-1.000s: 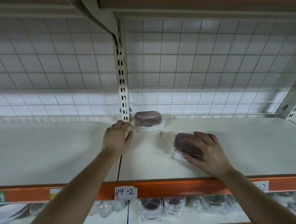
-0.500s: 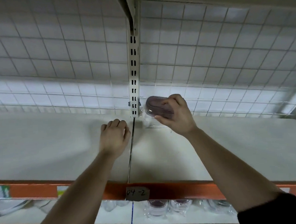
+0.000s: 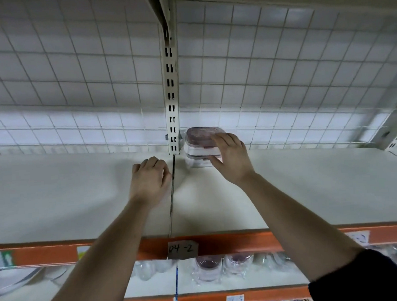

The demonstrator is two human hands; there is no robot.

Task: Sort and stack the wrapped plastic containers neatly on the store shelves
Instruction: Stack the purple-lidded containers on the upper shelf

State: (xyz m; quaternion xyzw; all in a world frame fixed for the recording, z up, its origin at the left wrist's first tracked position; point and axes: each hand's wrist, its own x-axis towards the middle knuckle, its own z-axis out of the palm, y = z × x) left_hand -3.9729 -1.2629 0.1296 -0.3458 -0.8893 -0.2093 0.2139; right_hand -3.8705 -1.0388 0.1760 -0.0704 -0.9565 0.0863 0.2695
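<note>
Two wrapped clear containers with dark red lids stand stacked at the back of the white shelf (image 3: pixel 298 191), just right of the slotted upright. The upper container (image 3: pixel 198 137) sits on the lower container (image 3: pixel 197 159). My right hand (image 3: pixel 231 157) rests against the stack's right side, fingers on the upper lid and thumb near the lower one. My left hand (image 3: pixel 149 179) lies on the shelf left of the seam, fingers curled with nothing in them, apart from the stack.
A slotted white upright (image 3: pixel 171 94) and a wire grid back panel (image 3: pixel 281 77) close off the shelf behind. An orange front beam (image 3: pixel 255 240) carries a label reading 04-2 (image 3: pixel 182 249). The shelf below holds several more wrapped containers (image 3: pixel 209 268).
My right hand carried the second container from the shelf front to the back and set it on top of the first one. The left hand drew back a little from the first container.
</note>
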